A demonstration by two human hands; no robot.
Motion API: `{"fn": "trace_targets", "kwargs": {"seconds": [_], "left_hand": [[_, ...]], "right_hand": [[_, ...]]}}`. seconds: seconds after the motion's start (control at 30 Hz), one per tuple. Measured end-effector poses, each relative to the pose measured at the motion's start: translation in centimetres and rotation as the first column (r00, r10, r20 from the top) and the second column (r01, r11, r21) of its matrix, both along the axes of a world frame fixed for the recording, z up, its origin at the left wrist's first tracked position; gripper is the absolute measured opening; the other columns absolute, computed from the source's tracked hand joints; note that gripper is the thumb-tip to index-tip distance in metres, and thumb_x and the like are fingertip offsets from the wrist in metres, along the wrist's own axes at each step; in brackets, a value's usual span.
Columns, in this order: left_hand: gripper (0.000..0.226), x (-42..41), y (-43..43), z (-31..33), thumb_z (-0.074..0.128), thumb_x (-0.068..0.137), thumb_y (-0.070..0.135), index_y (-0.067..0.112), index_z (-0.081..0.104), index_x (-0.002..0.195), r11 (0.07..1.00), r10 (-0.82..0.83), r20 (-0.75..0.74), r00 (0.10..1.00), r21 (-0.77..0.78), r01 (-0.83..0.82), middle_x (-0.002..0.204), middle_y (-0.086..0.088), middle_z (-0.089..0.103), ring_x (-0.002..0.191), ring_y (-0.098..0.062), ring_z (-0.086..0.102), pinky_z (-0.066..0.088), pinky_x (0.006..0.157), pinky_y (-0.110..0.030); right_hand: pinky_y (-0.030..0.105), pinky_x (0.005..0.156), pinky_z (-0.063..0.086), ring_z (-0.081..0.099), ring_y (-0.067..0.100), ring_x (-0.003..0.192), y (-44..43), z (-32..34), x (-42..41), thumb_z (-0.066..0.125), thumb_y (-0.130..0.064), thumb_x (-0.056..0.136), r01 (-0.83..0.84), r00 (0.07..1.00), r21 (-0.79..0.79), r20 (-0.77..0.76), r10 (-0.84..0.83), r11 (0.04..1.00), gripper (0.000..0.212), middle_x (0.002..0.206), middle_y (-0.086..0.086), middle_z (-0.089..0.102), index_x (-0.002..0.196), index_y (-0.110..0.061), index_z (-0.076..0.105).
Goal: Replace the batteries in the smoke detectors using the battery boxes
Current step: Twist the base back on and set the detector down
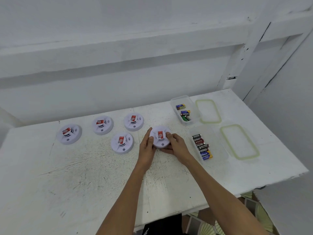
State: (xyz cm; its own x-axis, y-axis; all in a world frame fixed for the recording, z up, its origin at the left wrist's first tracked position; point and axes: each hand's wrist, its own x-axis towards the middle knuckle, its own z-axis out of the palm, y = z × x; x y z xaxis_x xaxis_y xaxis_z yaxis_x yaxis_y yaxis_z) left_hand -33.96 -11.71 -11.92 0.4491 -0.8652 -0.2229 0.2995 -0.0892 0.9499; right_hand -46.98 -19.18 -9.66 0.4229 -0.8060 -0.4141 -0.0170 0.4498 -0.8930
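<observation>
Both hands on one smoke detector (160,136), face up, low over the table (84,175): right hand (176,146) curls round its right and near edge, left hand (147,146) lies with straight fingers pressed to its left side. Left of the grip, four more detectors (122,142) sit face up and closed. Right of it, far battery box (174,100) and near battery box (218,146) stand open with loose batteries (202,146) inside, lids (208,111) off beside them; looks like an early stage, no detector visibly opened, probably all five left to do

Bare hands (147,150), forearms (127,192); black garment (166,223) w/ white print.
</observation>
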Motion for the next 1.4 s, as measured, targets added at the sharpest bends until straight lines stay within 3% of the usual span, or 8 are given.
{"fn": "trace_targets", "kwargs": {"seconds": [0.37, 0.53, 0.8, 0.97, 1.1, 1.2, 1.3, 1.4], "left_hand": [[0.046, 0.0, 0.1, 0.2, 0.046, 0.112, 0.022, 0.021, 0.042, 0.158, 1.0, 0.004, -0.047, 0.999, -0.021, -0.005, 0.152, -0.004, 0.057, 0.139, -0.024, 0.057, 0.045, 0.117, -0.051], [0.039, 0.2, 0.6, 2.7, 0.049, 0.11, 0.013, 0.026, 0.048, 0.147, 0.99, 0.137, -0.13, 0.982, -0.007, -0.139, 0.14, -0.007, 0.065, 0.124, -0.022, 0.068, 0.059, 0.099, -0.039], [0.031, 7.7, 5.3, 7.5, 0.055, 0.108, 0.016, 0.018, 0.058, 0.139, 0.95, 0.312, 0.001, 0.95, -0.033, -0.312, 0.122, -0.007, 0.076, 0.104, -0.025, 0.075, 0.062, 0.071, -0.03], [0.031, 11.9, 10.1, 8.1, 0.054, 0.109, 0.016, 0.016, 0.063, 0.138, 0.925, 0.381, 0.089, 0.92, -0.026, -0.38, 0.123, -0.004, 0.076, 0.109, -0.023, 0.074, 0.063, 0.078, -0.03], [0.029, 14.6, 14.1, 6.8, 0.054, 0.109, 0.019, 0.011, 0.062, 0.136, 0.889, 0.446, 0.165, 0.88, 0.033, -0.457, 0.127, -0.013, 0.073, 0.112, -0.027, 0.073, 0.062, 0.084, -0.033], [0.025, 15.8, 16.5, 5.4, 0.056, 0.108, 0.021, 0.01, 0.057, 0.131, 0.847, 0.496, 0.214, 0.841, 0.094, -0.523, 0.13, -0.017, 0.068, 0.109, -0.026, 0.07, 0.058, 0.085, -0.033], [0.025, 16.0, 18.5, 4.9, 0.056, 0.103, 0.017, 0.022, 0.062, 0.126, 0.866, 0.431, 0.326, 0.842, 0.113, -0.487, 0.132, -0.007, 0.068, 0.117, -0.023, 0.066, 0.056, 0.096, -0.036], [0.047, 15.4, 19.9, 4.8, 0.066, 0.09, 0.023, 0.025, 0.059, 0.137, 0.936, 0.275, 0.433, 0.858, 0.084, -0.342, 0.134, 0.009, 0.068, 0.117, -0.004, 0.065, 0.052, 0.091, -0.019]], "right_hand": [[0.049, 0.085, 0.061, 0.074, 0.03, 0.096, 0.0, 0.3, 0.0, 0.063, -0.043, 0.096, 0.004, 1.0, 0.022, 0.009, -0.004, 1.0, 0.047, 0.109, 0.019, 0.073, 0.113, 0.001, 0.061], [0.048, 0.088, 0.06, 0.074, 0.033, 0.097, -0.5, 1.6, 0.5, 0.063, -0.045, 0.095, -0.01, 0.998, 0.081, 0.057, 0.006, 0.997, 0.047, 0.11, 0.017, 0.073, 0.119, -0.004, 0.059], [0.041, 0.081, 0.062, 0.075, 0.03, 0.087, 2.4, 5.9, 7.6, 0.07, -0.025, 0.094, -0.164, 0.979, -0.052, 0.113, 0.168, 0.985, 0.032, 0.108, 0.016, 0.073, 0.12, -0.014, 0.058], [0.044, 0.081, 0.062, 0.075, 0.03, 0.09, 6.1, 6.3, 13.2, 0.07, -0.023, 0.091, -0.251, 0.964, -0.069, 0.071, 0.256, 0.965, 0.035, 0.109, 0.016, 0.072, 0.123, -0.018, 0.056], [0.035, 0.08, 0.063, 0.072, 0.023, 0.098, 9.1, 6.1, 16.2, 0.064, -0.014, 0.089, -0.427, 0.903, -0.066, 0.017, 0.429, 0.902, 0.043, 0.116, 0.01, 0.069, 0.13, -0.021, 0.053], [0.038, 0.077, 0.062, 0.067, 0.025, 0.106, 11.2, 4.8, 17.6, 0.067, -0.014, 0.088, -0.576, 0.817, -0.19, -0.159, 0.554, 0.795, 0.055, 0.121, 0.008, 0.064, 0.138, -0.021, 0.045], [0.039, 0.081, 0.057, 0.065, 0.027, 0.109, 12.9, 3.4, 18.6, 0.07, -0.021, 0.09, -0.624, 0.778, -0.363, -0.369, 0.508, 0.692, 0.056, 0.123, 0.009, 0.066, 0.14, -0.012, 0.046], [0.032, 0.089, 0.051, 0.065, 0.026, 0.112, 13.8, 2.4, 19.0, 0.071, -0.02, 0.091, -0.628, 0.775, -0.433, -0.419, 0.472, 0.647, 0.054, 0.124, 0.009, 0.068, 0.14, -0.012, 0.05]]}}
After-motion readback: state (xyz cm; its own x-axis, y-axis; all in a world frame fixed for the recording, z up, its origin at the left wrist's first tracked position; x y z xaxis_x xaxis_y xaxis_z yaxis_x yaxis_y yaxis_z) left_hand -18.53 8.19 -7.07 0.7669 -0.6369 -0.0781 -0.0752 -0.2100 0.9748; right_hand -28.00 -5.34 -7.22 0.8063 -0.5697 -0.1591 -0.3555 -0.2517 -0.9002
